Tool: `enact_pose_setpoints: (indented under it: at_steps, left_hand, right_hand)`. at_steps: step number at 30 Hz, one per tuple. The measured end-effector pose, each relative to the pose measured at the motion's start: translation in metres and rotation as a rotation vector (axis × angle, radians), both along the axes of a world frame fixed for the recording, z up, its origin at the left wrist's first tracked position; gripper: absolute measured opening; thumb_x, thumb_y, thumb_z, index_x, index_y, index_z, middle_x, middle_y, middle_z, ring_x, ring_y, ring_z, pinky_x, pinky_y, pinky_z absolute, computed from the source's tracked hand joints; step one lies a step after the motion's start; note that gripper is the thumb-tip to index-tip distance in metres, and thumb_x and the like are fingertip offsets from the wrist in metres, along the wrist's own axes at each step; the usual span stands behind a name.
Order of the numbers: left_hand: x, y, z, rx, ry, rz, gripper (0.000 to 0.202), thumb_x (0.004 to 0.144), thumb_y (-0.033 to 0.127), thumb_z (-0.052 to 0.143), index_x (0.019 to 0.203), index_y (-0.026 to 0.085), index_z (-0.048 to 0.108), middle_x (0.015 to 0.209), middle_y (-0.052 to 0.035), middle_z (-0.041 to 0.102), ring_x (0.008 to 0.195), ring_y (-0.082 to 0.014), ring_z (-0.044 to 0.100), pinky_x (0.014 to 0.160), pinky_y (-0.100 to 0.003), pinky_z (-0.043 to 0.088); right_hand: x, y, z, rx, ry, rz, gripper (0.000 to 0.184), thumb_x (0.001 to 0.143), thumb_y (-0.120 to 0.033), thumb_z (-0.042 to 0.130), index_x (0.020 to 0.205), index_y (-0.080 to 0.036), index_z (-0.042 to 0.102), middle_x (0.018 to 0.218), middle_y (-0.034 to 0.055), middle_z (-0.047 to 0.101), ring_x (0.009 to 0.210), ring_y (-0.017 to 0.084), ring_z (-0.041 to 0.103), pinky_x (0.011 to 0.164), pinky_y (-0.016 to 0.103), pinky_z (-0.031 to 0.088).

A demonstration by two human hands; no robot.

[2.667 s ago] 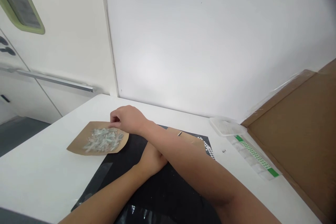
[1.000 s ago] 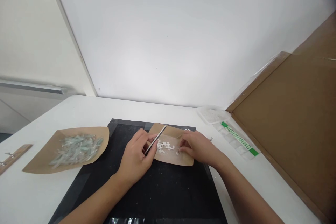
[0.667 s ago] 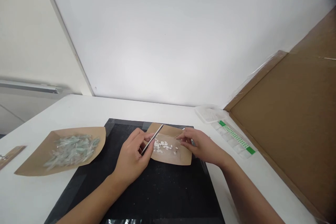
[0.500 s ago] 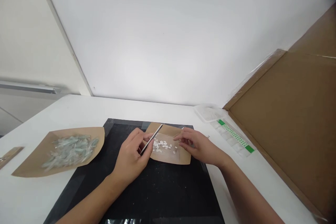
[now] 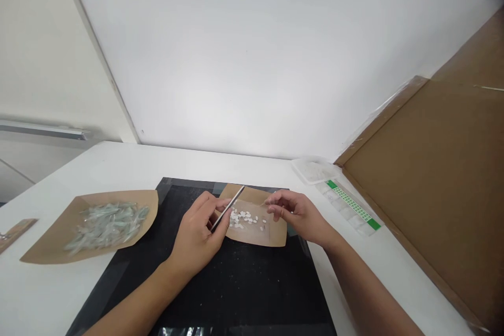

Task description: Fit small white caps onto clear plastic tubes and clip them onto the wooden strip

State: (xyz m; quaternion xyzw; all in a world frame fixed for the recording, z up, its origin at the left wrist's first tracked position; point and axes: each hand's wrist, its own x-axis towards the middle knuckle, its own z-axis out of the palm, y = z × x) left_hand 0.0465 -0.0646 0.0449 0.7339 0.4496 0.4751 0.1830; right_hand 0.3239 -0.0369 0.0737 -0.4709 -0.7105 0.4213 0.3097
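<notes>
My left hand (image 5: 202, 226) is closed around a thin, flat dark bar with a pale edge (image 5: 228, 209), held tilted with its upper end pointing away to the right. Behind it lies a brown paper tray (image 5: 275, 239) holding several small white oval pieces (image 5: 246, 217) and what looks like a clear sheet. Over the tray's right side, my right hand (image 5: 293, 212) has its thumb and index finger bent close together; anything between their tips is too small to make out.
A black mat (image 5: 240, 289) lies under the tray on the white table (image 5: 129, 163). To the left, a brown paper tray (image 5: 43, 244) holds clear and greenish plastic pieces (image 5: 112, 223). At right are a clear compartment box with a green strip (image 5: 354, 205) and cardboard (image 5: 429, 184).
My right hand has shifted slightly right and its fingertips have drawn back from above the white pieces. The left hand and its bar stay almost the same.
</notes>
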Motion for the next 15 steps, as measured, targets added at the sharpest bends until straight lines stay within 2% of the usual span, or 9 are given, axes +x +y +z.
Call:
enact_pose_setpoints:
  at_steps: [2,5,9,15]
  left_hand:
    - [0.000,0.000,0.001,-0.005,-0.001,-0.002,0.018,0.099,0.023,0.061,0.111,0.020,0.073,0.084,-0.0026,0.057,0.064,-0.0134,0.055,0.057,-0.026,0.046]
    - [0.000,0.000,0.001,0.001,0.005,0.003,0.017,0.099,0.023,0.061,0.111,0.020,0.073,0.084,-0.0026,0.057,0.065,-0.0138,0.055,0.058,-0.026,0.046]
    - [0.000,0.000,0.002,0.000,0.010,0.014,0.018,0.099,0.022,0.060,0.110,0.019,0.073,0.083,-0.0023,0.058,0.065,-0.0136,0.056,0.059,-0.026,0.047]
    - [-0.001,0.001,-0.002,0.000,-0.003,0.021,0.017,0.099,0.022,0.061,0.111,0.020,0.073,0.085,-0.0016,0.056,0.064,-0.0129,0.054,0.059,-0.026,0.046]
  right_hand:
    - [0.000,0.000,-0.002,-0.001,0.043,-0.008,0.030,0.096,-0.051,0.067,0.103,-0.022,0.069,0.101,0.0055,0.072,0.069,0.014,0.063,0.067,0.030,0.054]
    - [0.000,0.000,-0.004,-0.007,0.094,0.006,0.031,0.097,-0.052,0.066,0.104,-0.021,0.068,0.087,0.0026,0.069,0.066,0.013,0.060,0.064,0.028,0.052]
    - [-0.006,-0.001,-0.003,-0.012,0.142,0.036,0.029,0.099,-0.050,0.064,0.104,-0.021,0.067,0.078,-0.0003,0.064,0.067,0.013,0.060,0.065,0.027,0.052]
    - [-0.018,-0.005,0.003,0.053,0.063,0.032,0.026,0.105,-0.049,0.054,0.105,-0.023,0.058,0.071,-0.0033,0.060,0.065,0.013,0.056,0.065,0.028,0.049]
